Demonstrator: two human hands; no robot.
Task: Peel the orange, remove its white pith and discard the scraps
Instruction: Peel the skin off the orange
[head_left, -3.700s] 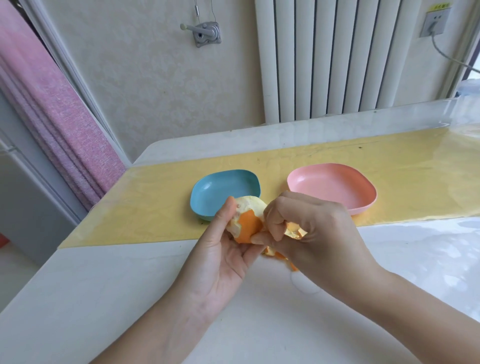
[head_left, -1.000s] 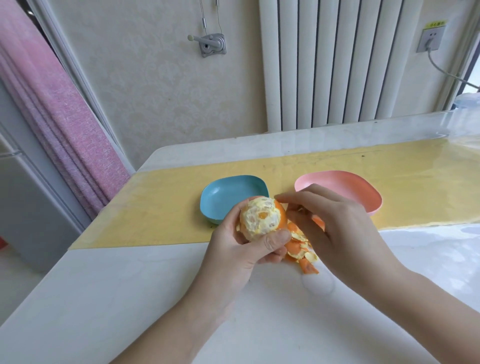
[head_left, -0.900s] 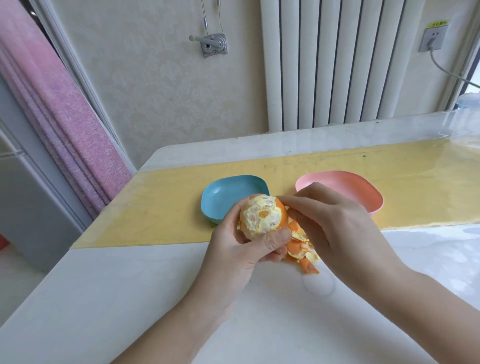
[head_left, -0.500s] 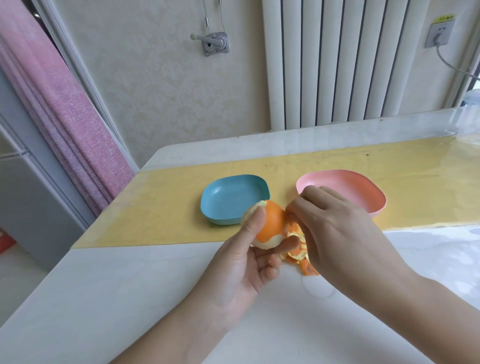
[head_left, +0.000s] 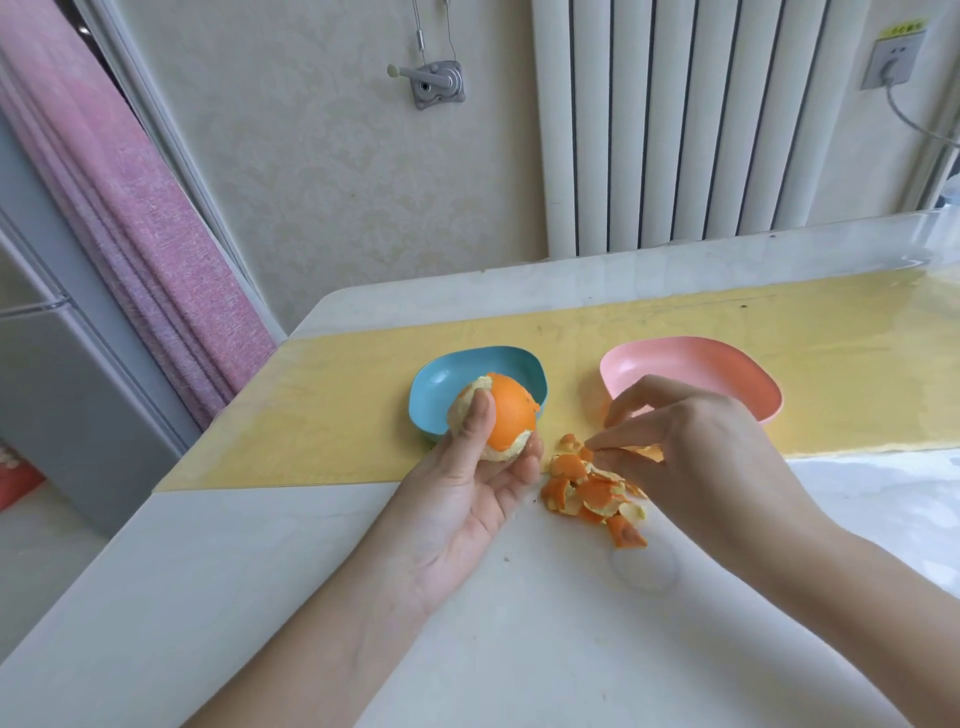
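Note:
My left hand (head_left: 467, 499) grips a partly peeled orange (head_left: 511, 410), thumb on its left side, with an orange cap of skin facing me and pale pith around it. It hovers in front of the blue dish (head_left: 447, 376). To the right, my right hand (head_left: 696, 457) hangs just over a pile of peel scraps (head_left: 592, 493) on the white table, fingers spread and fingertips close to the top pieces. I see nothing held in it.
A pink dish (head_left: 701, 369) sits beside the blue one on a yellow runner (head_left: 337, 415) across the white table (head_left: 519, 649). The table's left edge drops to the floor. A radiator (head_left: 675, 130) and wall stand behind.
My right hand has left the orange and moved right and down over the scrap pile, its fingers now spread. My left hand turned the orange, so its skin faces me.

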